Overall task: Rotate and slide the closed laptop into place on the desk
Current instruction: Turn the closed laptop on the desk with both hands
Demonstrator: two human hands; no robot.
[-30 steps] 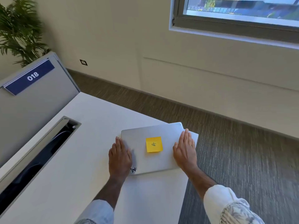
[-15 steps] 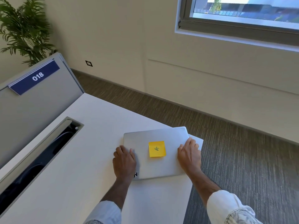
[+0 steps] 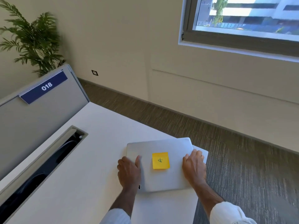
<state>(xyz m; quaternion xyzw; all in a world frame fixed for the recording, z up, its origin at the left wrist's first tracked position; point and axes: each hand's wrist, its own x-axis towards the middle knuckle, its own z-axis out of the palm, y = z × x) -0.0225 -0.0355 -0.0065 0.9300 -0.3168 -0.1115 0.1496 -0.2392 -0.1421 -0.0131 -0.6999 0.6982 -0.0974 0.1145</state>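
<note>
A closed silver laptop lies flat at the right corner of the white desk, with a yellow sticky note on its lid. Its far right corner reaches the desk's corner. My left hand grips the laptop's left edge, thumb on the lid and fingers curled over the side. On the right edge, my right hand holds the laptop the same way, fingers bent over the rim.
A long open cable slot runs along the desk's left side, under a grey divider panel labelled 018. The desk's right edge drops to a brown carpet floor. A plant stands behind the panel.
Both hands went from lying flat on the lid to curling around the laptop's left and right edges. The laptop has hardly shifted on the desk.
</note>
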